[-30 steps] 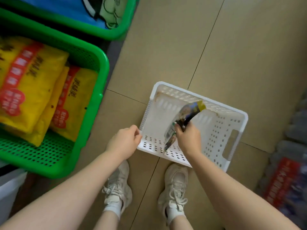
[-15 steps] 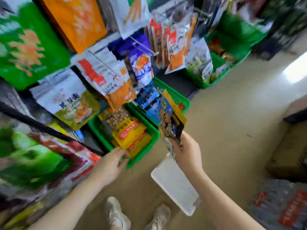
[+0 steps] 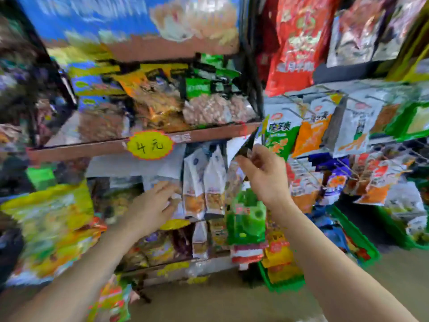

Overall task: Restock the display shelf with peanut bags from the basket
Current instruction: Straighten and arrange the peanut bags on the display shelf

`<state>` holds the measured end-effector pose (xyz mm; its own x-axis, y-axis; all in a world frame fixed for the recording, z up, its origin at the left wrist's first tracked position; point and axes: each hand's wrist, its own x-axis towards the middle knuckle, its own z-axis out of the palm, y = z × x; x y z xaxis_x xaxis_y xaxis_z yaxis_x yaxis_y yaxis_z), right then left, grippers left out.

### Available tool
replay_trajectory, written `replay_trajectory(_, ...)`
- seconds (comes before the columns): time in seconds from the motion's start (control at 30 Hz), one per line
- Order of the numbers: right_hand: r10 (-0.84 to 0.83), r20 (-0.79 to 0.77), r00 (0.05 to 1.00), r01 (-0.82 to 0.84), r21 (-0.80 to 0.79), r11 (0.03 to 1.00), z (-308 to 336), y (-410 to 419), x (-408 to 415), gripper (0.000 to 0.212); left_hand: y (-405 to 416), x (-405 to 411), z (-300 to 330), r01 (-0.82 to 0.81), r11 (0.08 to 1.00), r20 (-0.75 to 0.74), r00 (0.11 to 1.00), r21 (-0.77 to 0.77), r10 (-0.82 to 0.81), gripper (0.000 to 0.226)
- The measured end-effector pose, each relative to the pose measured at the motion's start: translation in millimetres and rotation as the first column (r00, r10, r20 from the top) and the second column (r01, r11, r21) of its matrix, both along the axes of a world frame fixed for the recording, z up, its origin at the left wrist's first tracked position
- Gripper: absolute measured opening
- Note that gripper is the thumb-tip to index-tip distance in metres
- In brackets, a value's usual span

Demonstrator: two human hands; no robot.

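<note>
While gripped edge-on by right hand (image 3: 264, 173) — peanut bag (image 3: 251, 141) at display shelf (image 3: 144, 145).

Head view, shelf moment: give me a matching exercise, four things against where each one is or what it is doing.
Things:
1. left hand
2. right hand
3. yellow price tag
4. green crate

Places or states:
A. stuck on the front edge of a shelf
B. low down at the right, near the floor
C. pinching a bag by its top edge
D. fingers spread against the white bags on the shelf

Pairs: 1-D, 2-C, 3-A, 4-B
</note>
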<state>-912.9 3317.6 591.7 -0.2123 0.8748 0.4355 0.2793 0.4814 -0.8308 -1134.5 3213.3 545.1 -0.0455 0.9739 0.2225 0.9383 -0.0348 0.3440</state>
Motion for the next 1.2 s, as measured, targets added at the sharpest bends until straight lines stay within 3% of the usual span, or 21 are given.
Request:
replay_trajectory(0.13, 0.043, -0.016, 0.999, -0.041, 0.103, 0.994, 47.9, -13.0, -95.3, 0.046, -45.1, -86.5, 39.0, -0.034, 0.999, -0.116, 0.993, 0.014, 0.036, 0.031)
replay_trajectory(0.2, 0.039, 0.001, 0.999, -0.039, 0.129, 0.991, 66.2, -14.1, -132.8, 0.045, -49.2, -116.1, 55.1, -0.065, 0.994, -0.167, 0.983, 0.087, 0.079, 0.045)
replay_trajectory(0.3, -0.007, 0.071, 0.997, -0.008, 0.218, 0.976, 93.0, -11.9, -175.7, 0.034, -38.2, -142.0, 78.0, -0.066, 0.970, -0.231, 0.965, 0.232, 0.121, 0.042)
replay_trajectory(0.37, -0.043, 0.124, 0.991, 0.004, 0.298, 0.955, 109.6, -5.8, -201.2, 0.025, -24.7, -158.7, 89.2, -0.107, 0.959, -0.226, 0.960, 0.261, 0.169, 0.032)
replay_trajectory(0.47, -0.043, 0.202, 0.978, -0.032, 0.355, 0.934, 122.3, 13.0, -243.8, 0.022, -6.4, -188.4, 96.8, -0.225, 0.958, -0.169, 0.952, 0.180, 0.255, 0.024)
replay_trajectory(0.6, 0.080, 0.345, 0.935, -0.178, 0.265, 0.948, 107.7, 41.6, -307.8, 0.025, 7.9, -217.2, 95.6, -0.333, 0.931, -0.098, 0.932, 0.149, 0.349, 0.029)
replay_trajectory(0.67, 0.252, 0.482, 0.839, -0.315, 0.054, 0.947, 87.2, 54.8, -338.3, 0.033, 14.3, -227.6, 93.5, -0.378, 0.917, -0.024, 0.923, 0.129, 0.384, 0.031)
replay_trajectory(0.73, 0.387, 0.645, 0.659, -0.413, -0.119, 0.903, 66.3, 67.4, -352.7, 0.044, 22.1, -236.6, 87.4, -0.413, 0.907, 0.024, 0.911, 0.076, 0.413, 0.036)
replay_trajectory(0.83, 0.473, 0.698, 0.538, -0.545, -0.140, 0.827, 58.8, 87.0, -345.2, 0.040, 35.1, -239.7, 76.3, -0.356, 0.932, -0.003, 0.934, -0.065, 0.357, 0.062)
replay_trajectory(0.93, 0.527, 0.758, 0.384, -0.664, -0.169, 0.728, 64.8, 98.1, -327.5, 0.047, 49.8, -235.4, 68.8, -0.278, 0.959, -0.109, 0.957, -0.062, 0.270, 0.093)
replay_trajectory(1.07, 0.361, 0.887, 0.288, -0.741, -0.032, 0.670, 58.2, 94.4, -304.3, 0.074, 57.0, -241.5, 72.2, -0.307, 0.949, -0.004, 0.952, -0.074, 0.307, 0.071)
replay_trajectory(1.13, 0.176, 0.943, 0.282, -0.727, 0.090, 0.680, 50.5, 92.7, -298.5, 0.088, 59.9, -242.2, 74.8, -0.288, 0.954, -0.051, 0.957, -0.089, 0.284, 0.070)
replay_trajectory(1.2, 0.090, 0.956, 0.280, -0.717, 0.146, 0.681, 46.0, 93.0, -301.1, 0.085, 62.4, -240.9, 77.9, -0.266, 0.958, -0.102, 0.961, -0.104, 0.256, 0.072)
